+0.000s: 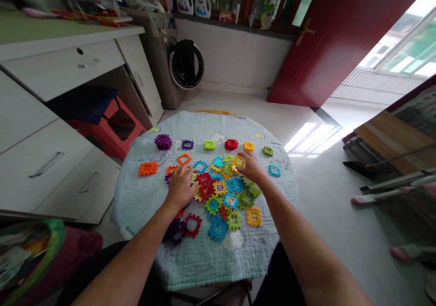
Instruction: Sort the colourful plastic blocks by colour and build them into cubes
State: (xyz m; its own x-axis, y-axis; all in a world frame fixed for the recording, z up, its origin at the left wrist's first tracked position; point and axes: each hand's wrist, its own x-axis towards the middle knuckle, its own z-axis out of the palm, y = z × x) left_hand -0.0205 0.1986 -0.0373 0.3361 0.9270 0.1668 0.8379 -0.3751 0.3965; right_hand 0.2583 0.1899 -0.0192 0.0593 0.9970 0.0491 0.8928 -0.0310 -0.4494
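- No box or tray is seen on the table; the toy tiles are spread loose on a pale blue quilted cloth that covers a small round table.
- A yellow tile is pinched between the fingertips of the right hand; it is square, with toothed edges and a window-like grid in its middle.
- The left hand is laid palm down on the heap of tiles, fingers bent over a piece; whether anything is gripped under them cannot be told.
- Between and just below the fingers of both hands, the heap is made up of red, blue, green, yellow and orange tiles, overlapping one another.
- Beyond the fingertips, a row of single tiles is set apart: a purple block, a purple tile, a green tile, a red tile, a yellow-orange tile and a small green tile.
- To the left of the left fingers, an orange tile lies alone.
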